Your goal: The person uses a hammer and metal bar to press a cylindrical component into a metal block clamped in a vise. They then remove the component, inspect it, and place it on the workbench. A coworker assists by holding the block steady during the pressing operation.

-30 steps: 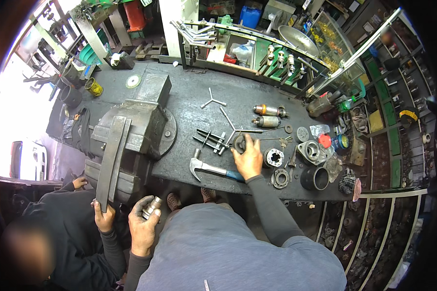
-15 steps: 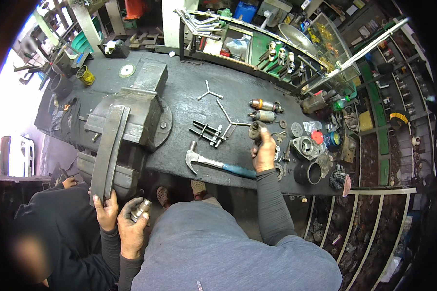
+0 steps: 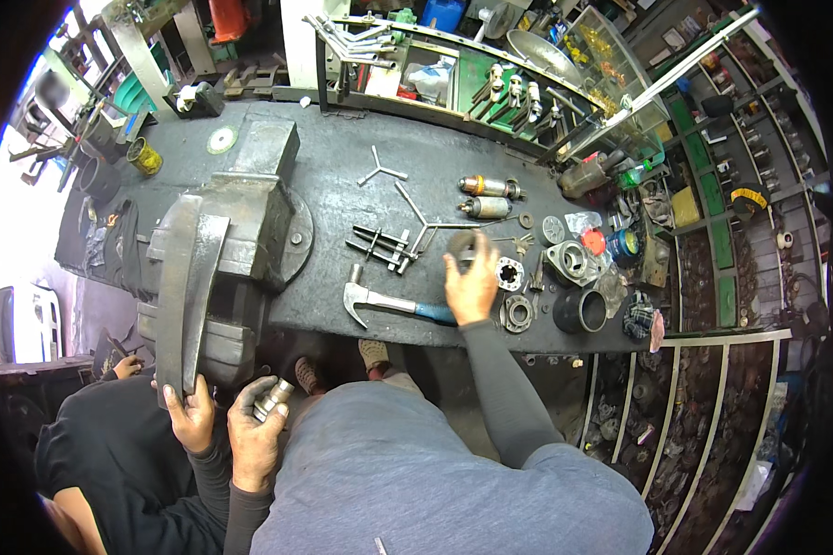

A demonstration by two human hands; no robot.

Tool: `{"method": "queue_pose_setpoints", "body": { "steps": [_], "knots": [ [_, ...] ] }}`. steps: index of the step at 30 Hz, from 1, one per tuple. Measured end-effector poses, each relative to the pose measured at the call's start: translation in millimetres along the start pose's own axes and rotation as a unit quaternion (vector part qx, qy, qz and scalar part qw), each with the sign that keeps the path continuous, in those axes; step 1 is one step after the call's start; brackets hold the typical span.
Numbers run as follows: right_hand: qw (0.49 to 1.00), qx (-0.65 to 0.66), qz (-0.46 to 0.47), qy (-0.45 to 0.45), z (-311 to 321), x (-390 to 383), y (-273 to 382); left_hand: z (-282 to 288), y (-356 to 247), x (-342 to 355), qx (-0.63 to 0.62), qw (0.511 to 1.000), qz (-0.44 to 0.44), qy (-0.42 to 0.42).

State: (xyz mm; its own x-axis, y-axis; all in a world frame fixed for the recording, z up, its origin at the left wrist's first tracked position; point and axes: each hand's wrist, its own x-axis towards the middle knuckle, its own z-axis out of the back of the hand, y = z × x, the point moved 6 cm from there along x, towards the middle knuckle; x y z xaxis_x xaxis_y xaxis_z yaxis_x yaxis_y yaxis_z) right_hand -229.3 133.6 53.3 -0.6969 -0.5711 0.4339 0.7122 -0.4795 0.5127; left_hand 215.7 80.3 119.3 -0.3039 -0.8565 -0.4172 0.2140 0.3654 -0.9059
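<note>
- Grip, left hand [image 3: 253, 446]: fingers closed round a stepped metal part [image 3: 274, 399], held off the workbench [image 3: 333, 176], before its near edge; apparently kept in the fist so the other hand is free.
- Grip, right hand [image 3: 473, 291]: extends over the near edge, fingers curled on a dark round part [image 3: 462, 244]; an overhand hold seems to suit the rim. Whether the part touches the bench top cannot be told.
- Co-worker's hand [image 3: 192, 421]: on the lower end of flat steel strips [image 3: 178, 296] in front of the vise [image 3: 217, 217], probably steadying them.
- Claw hammer [image 3: 393, 303]: lies along the near edge, handle toward the right wrist, presumably for easy reach.
- Flange ring [image 3: 518, 314] and dark open cylinder [image 3: 574, 322]: set apart near the right end, likely so each can be picked up singly.
- Puller [image 3: 378, 248]: flat, mid-bench, left of the dark round part.
- Two cylindrical units [image 3: 488, 188]: on their sides, side by side, beyond the right hand.
- Pale disc [image 3: 222, 140]: flat near the far edge, behind the vise.
</note>
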Motion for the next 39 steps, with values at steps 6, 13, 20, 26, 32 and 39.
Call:
{"method": "queue_pose_setpoints", "body": {
  "steps": [6,13,20,26,32,39],
  "knots": [
    [0.984,-0.076,-0.053,0.154,-48,-20,-23,7,12,-6,0.025,1.000,-0.005,-0.011],
    [0.962,-0.105,-0.104,0.232,-32,8,-4,5,12,-6,0.025,1.000,0.003,-0.002],
    [0.991,0.132,-0.035,-0.002,75,69,38,4,16,2,0.026,1.000,-0.009,-0.013],
    [0.994,0.074,0.065,-0.055,81,44,62,2,9,3,0.018,1.000,-0.006,-0.012],
    [0.999,-0.014,0.022,0.040,5,10,22,7,-3,2,0.058,0.998,-0.013,-0.016],
    [0.978,-0.047,-0.089,0.185,-41,12,-21,15,9,-8,0.010,1.000,0.008,-0.015]
  ]
}}
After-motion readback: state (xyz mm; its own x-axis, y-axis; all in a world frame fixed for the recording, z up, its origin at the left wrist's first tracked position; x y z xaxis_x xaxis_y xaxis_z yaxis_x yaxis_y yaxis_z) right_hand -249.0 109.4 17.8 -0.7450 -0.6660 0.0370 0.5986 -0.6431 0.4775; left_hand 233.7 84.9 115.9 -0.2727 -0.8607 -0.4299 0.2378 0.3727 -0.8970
